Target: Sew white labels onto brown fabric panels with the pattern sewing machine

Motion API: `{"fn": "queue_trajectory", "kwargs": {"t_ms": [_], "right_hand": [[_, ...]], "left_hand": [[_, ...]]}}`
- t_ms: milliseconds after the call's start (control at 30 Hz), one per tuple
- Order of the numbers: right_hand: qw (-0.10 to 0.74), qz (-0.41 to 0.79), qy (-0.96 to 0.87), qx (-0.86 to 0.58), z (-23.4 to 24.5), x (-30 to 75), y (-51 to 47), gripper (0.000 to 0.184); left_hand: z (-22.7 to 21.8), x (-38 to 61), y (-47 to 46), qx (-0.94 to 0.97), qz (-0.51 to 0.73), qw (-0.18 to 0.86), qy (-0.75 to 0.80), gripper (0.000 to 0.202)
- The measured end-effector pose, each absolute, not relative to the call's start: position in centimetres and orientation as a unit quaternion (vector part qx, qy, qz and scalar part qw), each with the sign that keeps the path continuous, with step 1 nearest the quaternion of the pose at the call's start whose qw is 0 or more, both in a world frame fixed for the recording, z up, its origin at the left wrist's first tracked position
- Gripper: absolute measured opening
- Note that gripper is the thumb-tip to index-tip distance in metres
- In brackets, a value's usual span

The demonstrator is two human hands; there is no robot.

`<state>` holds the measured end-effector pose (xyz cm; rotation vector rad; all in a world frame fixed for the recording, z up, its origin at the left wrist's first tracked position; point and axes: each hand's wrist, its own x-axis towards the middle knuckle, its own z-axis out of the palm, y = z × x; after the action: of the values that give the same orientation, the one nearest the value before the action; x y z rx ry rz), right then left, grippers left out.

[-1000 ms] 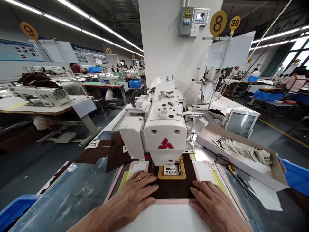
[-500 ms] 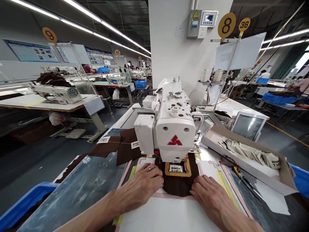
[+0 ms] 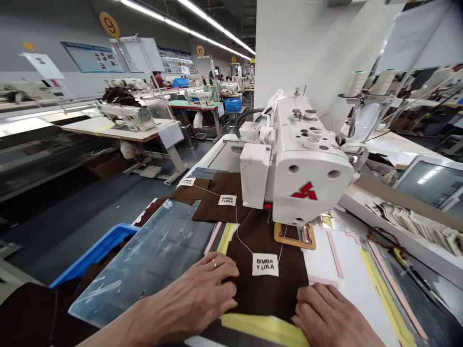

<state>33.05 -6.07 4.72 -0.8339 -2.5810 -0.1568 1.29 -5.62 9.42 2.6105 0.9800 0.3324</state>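
A brown fabric piece (image 3: 249, 294) lies in front of the sewing machine (image 3: 311, 168), with a white "BIMBA Y LOLA" label (image 3: 265, 264) on it. My left hand (image 3: 197, 294), a ring on one finger, has its curled fingers closed on the piece's left edge. At the lower right edge, the bent fingers of my right hand (image 3: 331, 315) grip the same fabric; its thumb is mostly hidden. Behind the label is the machine's tan clamp frame (image 3: 280, 234). A thread links the label to another labelled brown piece (image 3: 215, 209) at the left.
A clear plastic sheet (image 3: 141, 265) covers the table's left side, above a blue bin (image 3: 97, 253). To the right stand a cardboard box (image 3: 352, 205) of stacked labels and a screen (image 3: 430, 185). Yellow-handled snips (image 3: 401, 258) lie beside the white template (image 3: 349, 270).
Both hands have drawn the fabric out from under the clamp, toward me and to the left. The label now lies outside the frame, trailing thread. The camera view has swung left.
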Motion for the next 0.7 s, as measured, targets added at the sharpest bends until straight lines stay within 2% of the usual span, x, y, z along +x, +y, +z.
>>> {"fn": "queue_trajectory", "kwargs": {"t_ms": [100,200,333,400,500,600,700], "right_hand": [[0.246,-0.054,-0.922,-0.294,5.5,32.3,-5.4,0.024],[0.245,-0.047,-0.926,-0.283,6.2,31.1,-4.4,0.022],[0.182,-0.014,-0.94,-0.29,6.0,29.1,-3.4,0.03],[0.142,-0.016,-0.941,-0.308,5.6,28.0,-3.1,0.036],[0.102,-0.028,-0.94,-0.323,5.5,27.2,-2.7,0.034],[0.092,0.025,-0.946,-0.311,5.9,27.6,-2.4,0.033],[0.116,0.07,-0.938,-0.318,5.9,28.4,-2.4,0.034]], "left_hand": [[9.2,1.1,-6.2,0.911,0.138,0.161,0.353,0.01],[8.9,1.2,-6.1,0.913,0.166,0.139,0.346,0.011],[8.3,1.6,-5.4,0.921,0.164,0.113,0.334,0.027],[7.7,1.7,-5.1,0.925,0.156,0.105,0.33,0.029],[6.9,1.7,-5.1,0.925,0.154,0.098,0.333,0.027],[6.5,1.5,-5.2,0.924,0.162,0.097,0.332,0.027],[6.5,1.4,-5.2,0.923,0.17,0.098,0.33,0.028]]}}
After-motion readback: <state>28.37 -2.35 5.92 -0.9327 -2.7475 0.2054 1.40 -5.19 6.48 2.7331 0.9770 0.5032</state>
